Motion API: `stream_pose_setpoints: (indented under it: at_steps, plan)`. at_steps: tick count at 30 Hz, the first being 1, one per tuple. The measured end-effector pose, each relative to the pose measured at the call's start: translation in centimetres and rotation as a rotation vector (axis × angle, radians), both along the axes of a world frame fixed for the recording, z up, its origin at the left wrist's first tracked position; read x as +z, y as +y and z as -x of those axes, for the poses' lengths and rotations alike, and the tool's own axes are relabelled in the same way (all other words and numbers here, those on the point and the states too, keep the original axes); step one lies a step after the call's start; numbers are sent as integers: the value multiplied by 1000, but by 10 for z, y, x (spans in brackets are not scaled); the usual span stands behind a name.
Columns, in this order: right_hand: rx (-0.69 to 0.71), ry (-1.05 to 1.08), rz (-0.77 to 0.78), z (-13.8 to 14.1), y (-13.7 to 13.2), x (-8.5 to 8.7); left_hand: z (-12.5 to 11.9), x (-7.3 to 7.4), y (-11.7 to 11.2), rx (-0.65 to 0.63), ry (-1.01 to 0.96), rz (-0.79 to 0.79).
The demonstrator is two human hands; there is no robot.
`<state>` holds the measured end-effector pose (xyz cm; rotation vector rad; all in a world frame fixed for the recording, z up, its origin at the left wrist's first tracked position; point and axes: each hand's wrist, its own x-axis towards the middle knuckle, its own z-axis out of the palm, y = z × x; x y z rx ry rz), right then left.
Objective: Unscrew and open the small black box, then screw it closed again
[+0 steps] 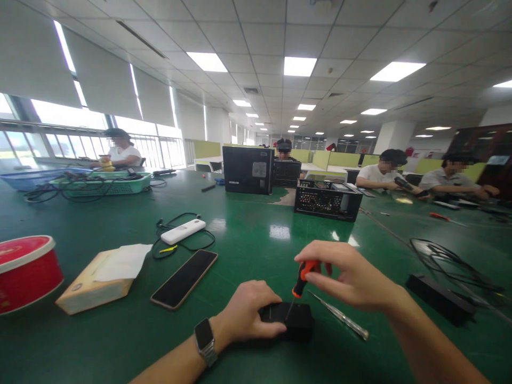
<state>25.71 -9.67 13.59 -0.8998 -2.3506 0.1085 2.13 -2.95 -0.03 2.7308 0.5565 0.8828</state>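
Note:
My right hand (340, 272) is closed round the red-and-black handle of a screwdriver (300, 281). Its thin shaft slants down to the top of a black box-shaped device (302, 320) on the green table. Pressed against the left end of that device, my left hand (254, 312) grips it, thumb along the near side and fingers over the far side. The exact contact of the screwdriver tip is too small to make out. Just right of the device lies a slim clear-handled screwdriver (344, 318).
Left are a phone (184, 278), a tissue pack (98, 280), a red tub (30, 272) and a white power strip (183, 232). At right lies another black box (440, 298) near coiled cables (436, 258). Computer cases (248, 169) and a green basket (100, 185) stand farther back; several people sit beyond.

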Motion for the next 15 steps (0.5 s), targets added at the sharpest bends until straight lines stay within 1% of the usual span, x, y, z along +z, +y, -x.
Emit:
stream_pose_setpoints:
  at_steps: [2,5,6,7,10,12,15]
  plan:
    - [4,-1,7,-1,0,0,0,0,0,1,0,2]
    - [-76,-44,-13,-2,0,-1,0,1,-1,6,5,12]
    - [-83,-55,-14,-2,0,-1,0,1,-1,7,8,15]
    - [-71,-57,-10,-2,-1,0,0,1,-1,7,10,16]
    - [30,-29,26,-2,-3,2,0,0,-1,11,15,14]
    - [54,-20,31,-2,-4,3,0,-1,0,14,16,9]
    - [-30,-65,-4,-2,-5,2,0,-2,1,14,19,-2]
